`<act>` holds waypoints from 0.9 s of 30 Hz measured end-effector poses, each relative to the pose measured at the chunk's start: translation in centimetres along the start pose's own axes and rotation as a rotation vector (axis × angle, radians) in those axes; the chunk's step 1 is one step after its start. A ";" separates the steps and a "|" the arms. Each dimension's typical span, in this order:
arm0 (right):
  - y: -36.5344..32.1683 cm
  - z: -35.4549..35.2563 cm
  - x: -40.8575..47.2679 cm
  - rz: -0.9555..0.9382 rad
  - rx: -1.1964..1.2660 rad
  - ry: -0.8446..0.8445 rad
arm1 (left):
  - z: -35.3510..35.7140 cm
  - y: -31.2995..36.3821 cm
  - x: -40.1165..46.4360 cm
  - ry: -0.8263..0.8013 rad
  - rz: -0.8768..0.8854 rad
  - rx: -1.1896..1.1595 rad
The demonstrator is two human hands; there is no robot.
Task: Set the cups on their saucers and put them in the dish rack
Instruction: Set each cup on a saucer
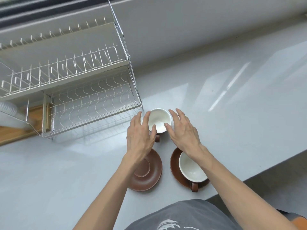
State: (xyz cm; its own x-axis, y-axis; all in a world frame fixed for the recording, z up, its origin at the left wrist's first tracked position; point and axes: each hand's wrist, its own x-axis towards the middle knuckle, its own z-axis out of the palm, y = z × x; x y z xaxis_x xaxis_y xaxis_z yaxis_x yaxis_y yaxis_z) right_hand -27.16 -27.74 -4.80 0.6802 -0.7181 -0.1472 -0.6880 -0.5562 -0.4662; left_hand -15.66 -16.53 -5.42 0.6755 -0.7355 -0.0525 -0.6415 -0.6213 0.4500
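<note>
A cup [160,119], white inside and brown outside, stands on the grey counter just right of the dish rack's front corner. My left hand [141,135] and my right hand [182,130] flank it with fingers spread, fingertips at its rim; neither clearly grips it. Nearer to me lies a bare brown saucer [149,176], partly under my left wrist. To its right a second cup [191,168] sits on another brown saucer [175,161], handle towards me. The white wire dish rack [93,103] has two tiers and stands at the left.
A wooden board [15,131] lies under the rack's left end, with something white [8,110] stacked there. The grey counter [232,100] runs right to an edge [259,173] near me. A grey wall rises behind.
</note>
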 end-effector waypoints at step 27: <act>-1.6 1.3 0.8 0.284 0.416 -0.176 | 0.3 -0.7 0.3 -0.226 -0.415 -0.569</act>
State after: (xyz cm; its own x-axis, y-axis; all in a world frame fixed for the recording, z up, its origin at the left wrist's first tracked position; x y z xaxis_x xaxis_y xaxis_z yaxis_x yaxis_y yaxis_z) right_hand -25.20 -26.85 -5.35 0.5382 -0.7156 -0.4452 -0.7170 -0.1112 -0.6881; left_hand -15.07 -16.39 -6.01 0.6904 -0.5468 -0.4736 -0.0208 -0.6694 0.7426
